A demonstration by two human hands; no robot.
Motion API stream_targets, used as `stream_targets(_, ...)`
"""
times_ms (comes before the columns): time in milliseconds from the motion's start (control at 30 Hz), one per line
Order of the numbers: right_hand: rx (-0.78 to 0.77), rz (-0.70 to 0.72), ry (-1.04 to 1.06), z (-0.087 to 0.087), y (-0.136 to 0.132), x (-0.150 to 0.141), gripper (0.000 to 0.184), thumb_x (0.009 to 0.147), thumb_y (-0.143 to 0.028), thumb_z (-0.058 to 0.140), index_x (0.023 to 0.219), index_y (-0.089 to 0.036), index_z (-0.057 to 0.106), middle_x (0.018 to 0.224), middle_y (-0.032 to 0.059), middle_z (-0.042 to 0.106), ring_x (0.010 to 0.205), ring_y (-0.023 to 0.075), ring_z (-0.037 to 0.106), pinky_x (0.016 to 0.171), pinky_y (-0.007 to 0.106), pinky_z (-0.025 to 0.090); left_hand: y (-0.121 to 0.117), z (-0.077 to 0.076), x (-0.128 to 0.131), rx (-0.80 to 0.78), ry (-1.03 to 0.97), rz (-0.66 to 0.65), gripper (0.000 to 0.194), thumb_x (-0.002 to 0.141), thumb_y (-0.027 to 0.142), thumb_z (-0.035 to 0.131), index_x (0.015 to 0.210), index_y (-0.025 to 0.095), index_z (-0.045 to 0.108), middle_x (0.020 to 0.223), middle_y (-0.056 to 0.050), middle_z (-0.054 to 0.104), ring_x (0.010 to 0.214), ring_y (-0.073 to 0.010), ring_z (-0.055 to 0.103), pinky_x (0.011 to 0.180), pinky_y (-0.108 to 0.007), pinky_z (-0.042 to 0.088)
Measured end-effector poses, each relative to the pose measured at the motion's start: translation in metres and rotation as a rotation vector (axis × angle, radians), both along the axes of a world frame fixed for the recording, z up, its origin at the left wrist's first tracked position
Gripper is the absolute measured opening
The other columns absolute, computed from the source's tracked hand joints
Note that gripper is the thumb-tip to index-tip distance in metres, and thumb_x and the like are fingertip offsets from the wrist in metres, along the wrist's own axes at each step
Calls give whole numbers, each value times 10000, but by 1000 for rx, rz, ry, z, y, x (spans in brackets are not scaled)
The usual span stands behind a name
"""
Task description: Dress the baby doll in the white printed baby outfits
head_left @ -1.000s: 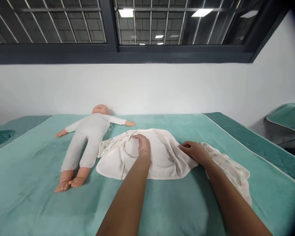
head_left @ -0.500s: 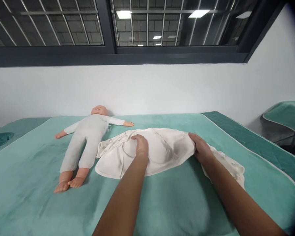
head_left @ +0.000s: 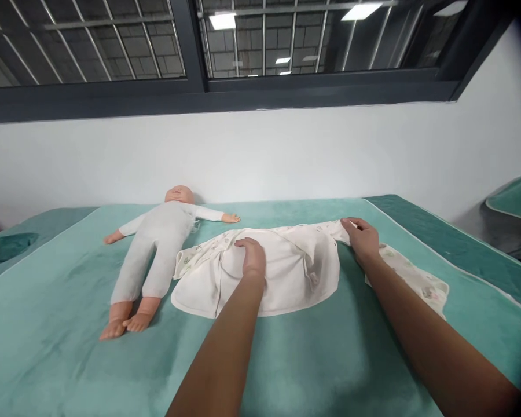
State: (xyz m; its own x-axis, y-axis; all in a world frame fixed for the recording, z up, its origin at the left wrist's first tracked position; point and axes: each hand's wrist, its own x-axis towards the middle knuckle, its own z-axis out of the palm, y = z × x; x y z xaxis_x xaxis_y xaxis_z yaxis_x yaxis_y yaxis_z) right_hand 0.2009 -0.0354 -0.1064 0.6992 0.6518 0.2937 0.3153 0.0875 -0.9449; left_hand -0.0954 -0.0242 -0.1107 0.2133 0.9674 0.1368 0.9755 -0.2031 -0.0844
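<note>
A white baby shirt (head_left: 289, 263) with small printed figures on its sleeves lies spread on the bed, plain side mostly up. My left hand (head_left: 253, 259) rests on its upper middle, fingers laid on the cloth. Out at the shirt's right end, my right hand (head_left: 364, 238) pinches the cuff of the right sleeve between thumb and fingers and holds it stretched sideways. Partly hidden behind my right forearm is another printed white baby garment (head_left: 421, 284).
A baby doll (head_left: 167, 229) in a white body suit lies on its back to the left, arms spread. Green covers (head_left: 69, 289) spread over the bed, which meets a white wall (head_left: 286, 150). Above is a dark-framed window (head_left: 260, 98) with bars.
My right hand has moved right and away from me, from the shirt's side edge to its sleeve end. The right sleeve now extends outward. My left hand has stayed in place.
</note>
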Motion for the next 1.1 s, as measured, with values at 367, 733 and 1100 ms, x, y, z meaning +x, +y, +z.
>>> stream_targets(367, -486, -113, -401, -3, -24, -10, 476, 836, -540, 531, 1079, -144, 637, 946, 169, 691, 945, 334, 624, 835, 442, 435, 2, 5, -2, 4, 143, 25, 556, 861, 53, 331, 1379, -92, 475, 1394, -349, 473, 1275, -476, 460, 1026, -642, 322)
stream_targets(733, -582, -73, -479, -1, -28, -10, 498, 841, -488, 544, 1222, -168, 579, 1088, 123, 687, 983, 287, 631, 784, 363, 435, -2, 11, -1, 74, 305, 43, 527, 840, 7, 324, 1318, -77, 529, 1253, -329, 590, 1157, -402, 559, 949, -559, 403)
stream_targets(1100, -280, -231, -683, 0, -36, -15, 359, 890, -320, 432, 1135, -177, 652, 1178, 143, 621, 989, 271, 584, 870, 395, 411, -3, 15, -6, 125, 360, 20, 471, 854, -23, 308, 1236, -95, 572, 1114, -332, 638, 1016, -368, 626, 809, -470, 444)
